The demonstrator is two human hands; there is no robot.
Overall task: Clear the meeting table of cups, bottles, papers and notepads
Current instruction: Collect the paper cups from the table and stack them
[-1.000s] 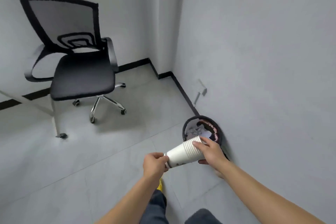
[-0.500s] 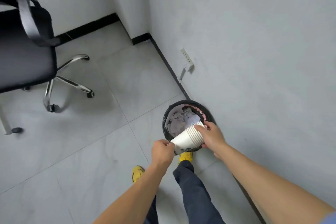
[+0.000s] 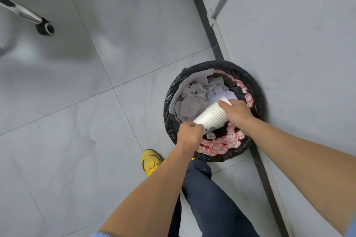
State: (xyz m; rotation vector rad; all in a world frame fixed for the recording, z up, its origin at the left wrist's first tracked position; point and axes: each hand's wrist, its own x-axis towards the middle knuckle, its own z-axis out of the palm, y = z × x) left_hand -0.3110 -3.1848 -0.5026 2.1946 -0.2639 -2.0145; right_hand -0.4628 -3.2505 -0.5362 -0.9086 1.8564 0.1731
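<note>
Your left hand [image 3: 189, 131] grips the base and your right hand [image 3: 236, 110] the rims of the cups [image 3: 211, 116], over the bin [image 3: 248, 81] holding papers [image 3: 194, 98]. Drop them; the counter isn't visible.

Count, head view:
- Hands: 2, left hand [image 3: 189, 132] and right hand [image 3: 238, 112].
- Stack of white paper cups [image 3: 211, 116]: 1 stack; rims overlap, individual cup number cannot be told.
- Waste bin [image 3: 256, 90] with black liner: 1, far right.
- Crumpled papers [image 3: 194, 96] in bin: several, not separable.
- Yellow shoe [image 3: 150, 162]: 1 fully seen.
- Chair caster [image 3: 45, 28]: 1, far left.
</note>
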